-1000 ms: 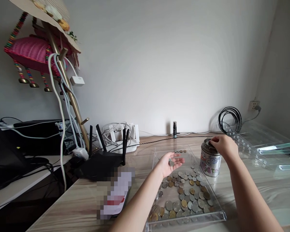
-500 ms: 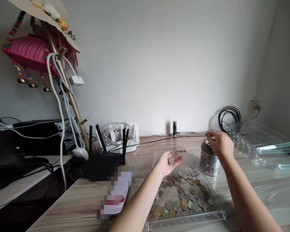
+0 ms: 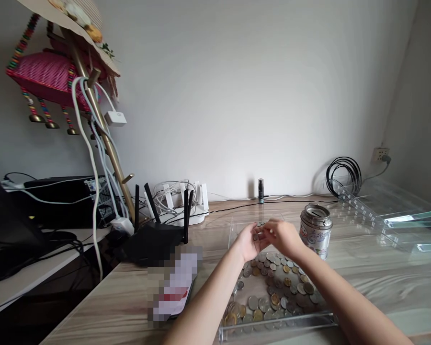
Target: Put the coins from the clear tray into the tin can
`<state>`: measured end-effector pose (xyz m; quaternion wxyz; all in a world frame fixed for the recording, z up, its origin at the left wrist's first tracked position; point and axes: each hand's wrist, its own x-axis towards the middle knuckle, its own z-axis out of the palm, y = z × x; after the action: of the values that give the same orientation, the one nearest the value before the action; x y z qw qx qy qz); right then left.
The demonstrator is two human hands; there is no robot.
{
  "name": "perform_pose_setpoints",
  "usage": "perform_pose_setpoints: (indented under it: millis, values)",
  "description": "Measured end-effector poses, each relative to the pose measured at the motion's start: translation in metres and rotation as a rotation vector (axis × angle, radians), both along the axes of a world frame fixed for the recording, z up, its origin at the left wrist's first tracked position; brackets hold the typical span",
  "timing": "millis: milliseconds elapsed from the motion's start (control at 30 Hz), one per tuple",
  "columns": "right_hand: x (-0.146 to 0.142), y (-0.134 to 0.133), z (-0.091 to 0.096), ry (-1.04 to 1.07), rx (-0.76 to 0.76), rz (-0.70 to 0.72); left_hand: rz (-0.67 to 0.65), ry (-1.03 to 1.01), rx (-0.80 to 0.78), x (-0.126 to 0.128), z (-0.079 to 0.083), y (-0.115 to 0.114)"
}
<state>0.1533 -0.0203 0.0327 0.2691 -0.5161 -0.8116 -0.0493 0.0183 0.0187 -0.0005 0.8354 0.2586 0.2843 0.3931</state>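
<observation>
Above a clear plastic tray (image 3: 278, 322), my left hand (image 3: 249, 242) is palm up, with coins (image 3: 256, 237) resting in it and its fingers slightly curled. My right hand (image 3: 284, 238) meets it from the right, its thumb and fingertips pinched together over the left palm. Whatever is between those fingertips is too small to make out. Many loose silver and gold coins (image 3: 257, 315) lie spread across the tray below both hands. Just right of my right hand stands a round, patterned tin can (image 3: 315, 234) with a slot in its metal lid.
A blurred-out phone (image 3: 175, 290) lies left of the tray, near a black router (image 3: 153, 244) and a white router (image 3: 190, 215). A small dark bottle (image 3: 260, 190) stands by the wall. Clear plastic panels (image 3: 398, 223) and a coiled black cable (image 3: 343, 176) are at right.
My right hand has moved left and down from the tin's lid to my left palm. My left hand has stayed nearly in place with coins in it.
</observation>
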Motion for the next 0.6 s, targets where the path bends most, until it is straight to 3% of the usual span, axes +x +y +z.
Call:
perform_pose_setpoints:
  millis: [133, 200, 267, 400, 600]
  values:
    - [0.051, -0.001, 0.028, 0.239, 0.221, -0.306, 0.009, 0.017, 0.041, -0.003, 0.002, -0.003]
    - [0.083, 0.0, 0.036, 0.289, 0.22, -0.548, 0.027, 0.039, 0.042, -0.003, 0.003, -0.004]
    - [0.11, 0.003, 0.037, 0.284, 0.126, -0.687, 0.023, 0.055, 0.045, -0.003, 0.003, -0.004]
    - [0.133, 0.009, 0.031, 0.244, -0.034, -0.722, 0.033, 0.088, 0.053, -0.002, 0.003, -0.003]
    - [0.123, 0.008, 0.034, 0.235, -0.12, -0.769, 0.044, 0.108, 0.092, -0.003, 0.002, -0.003]
